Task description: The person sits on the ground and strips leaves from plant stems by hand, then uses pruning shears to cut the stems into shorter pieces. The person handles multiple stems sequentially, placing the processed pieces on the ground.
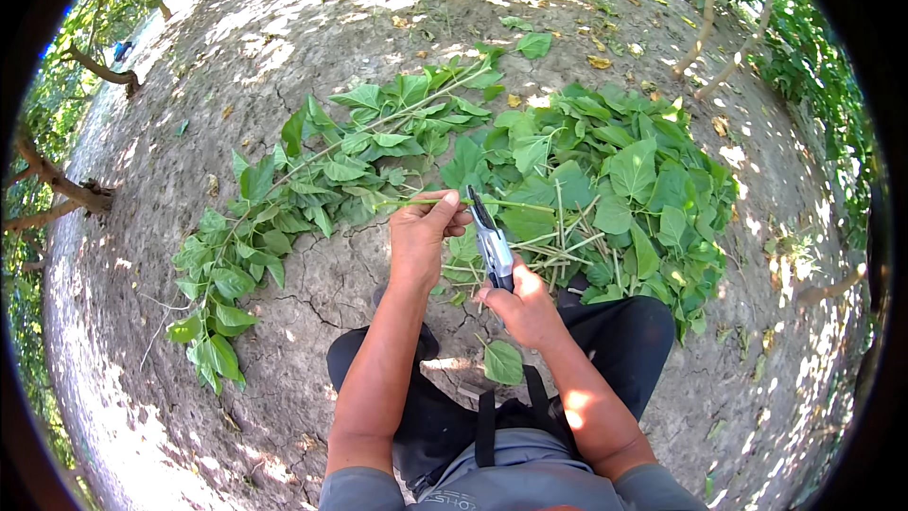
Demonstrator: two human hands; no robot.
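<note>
My left hand [428,227] pinches a thin green stem [521,206] that lies crosswise in front of me. In my right hand [523,304] are pruning shears [491,245] with a silvery body and dark blades. The blades meet the stem just right of my left fingertips; whether they are closed through it, I cannot tell. Right of the shears, cut stem pieces [560,245] lie loosely across a heap of broad green leaves [631,177]. A long leafy branch [333,149] stretches over the ground on the left. One single leaf [503,362] lies between my legs.
Cracked dry soil [305,341] surrounds the cuttings, dappled with sunlight. Slender tree trunks rise at the upper right [706,14], and a cut-back trunk [85,195] stands at the left. My bent knees [638,326] flank the work area. Yellowed leaves [599,62] are scattered further off.
</note>
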